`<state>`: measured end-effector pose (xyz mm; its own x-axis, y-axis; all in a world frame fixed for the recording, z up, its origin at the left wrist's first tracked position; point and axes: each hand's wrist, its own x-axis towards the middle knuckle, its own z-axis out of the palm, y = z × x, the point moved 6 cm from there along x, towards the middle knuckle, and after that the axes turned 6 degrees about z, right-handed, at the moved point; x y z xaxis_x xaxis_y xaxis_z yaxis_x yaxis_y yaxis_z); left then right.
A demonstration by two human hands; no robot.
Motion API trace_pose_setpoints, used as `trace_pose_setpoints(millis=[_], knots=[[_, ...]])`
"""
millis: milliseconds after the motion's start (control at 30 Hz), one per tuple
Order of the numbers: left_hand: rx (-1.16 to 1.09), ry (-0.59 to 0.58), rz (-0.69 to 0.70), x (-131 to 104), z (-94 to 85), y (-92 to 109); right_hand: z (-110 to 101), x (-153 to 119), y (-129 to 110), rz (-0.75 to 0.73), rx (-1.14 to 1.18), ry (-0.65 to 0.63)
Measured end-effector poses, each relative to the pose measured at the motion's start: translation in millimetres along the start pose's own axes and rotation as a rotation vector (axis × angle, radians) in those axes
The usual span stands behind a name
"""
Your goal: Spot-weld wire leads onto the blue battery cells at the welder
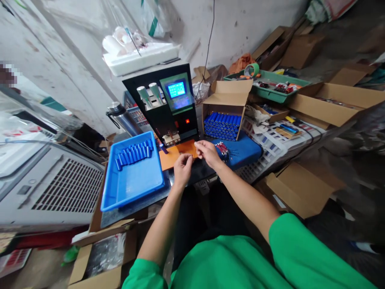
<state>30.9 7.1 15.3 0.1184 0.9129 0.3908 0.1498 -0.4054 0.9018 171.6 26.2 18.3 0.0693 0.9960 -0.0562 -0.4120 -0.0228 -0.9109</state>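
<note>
My left hand [183,166] is closed in a pinch above the front edge of an orange mat [170,158]. Beside it, on the right, my right hand [208,153] pinches what looks like a thin dark wire [195,151]. Whatever sits between the left fingertips is too small to make out. A single blue cylindrical battery cell [163,149] is on the mat at the foot of a black machine [180,114] with a lit blue screen. Close to my right hand, a bundle of red and black wire leads [221,148] lies on a blue pad [246,148].
Left of the mat, a blue tray [138,180] holds a row of blue cells. An open cardboard box [230,98] full of blue cells stands behind the pad. A metal flask [123,116], a green tray [273,94] and several open cartons surround the bench.
</note>
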Motion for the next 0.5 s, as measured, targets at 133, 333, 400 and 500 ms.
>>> trace_pose_setpoints(millis=[133,333,400,500], knots=[[0.007,-0.039,0.016,5,-11.5,4,10,-4,5,-0.052,-0.188,-0.138],[0.086,-0.073,0.015,5,-21.0,1,19,-7,12,-0.139,-0.336,-0.166],[0.147,-0.002,0.026,5,-30.4,-4,17,-6,14,-0.137,-0.327,-0.130],[0.315,0.293,0.056,13,-62.4,-15,7,-6,18,-0.108,-0.266,-0.053]])
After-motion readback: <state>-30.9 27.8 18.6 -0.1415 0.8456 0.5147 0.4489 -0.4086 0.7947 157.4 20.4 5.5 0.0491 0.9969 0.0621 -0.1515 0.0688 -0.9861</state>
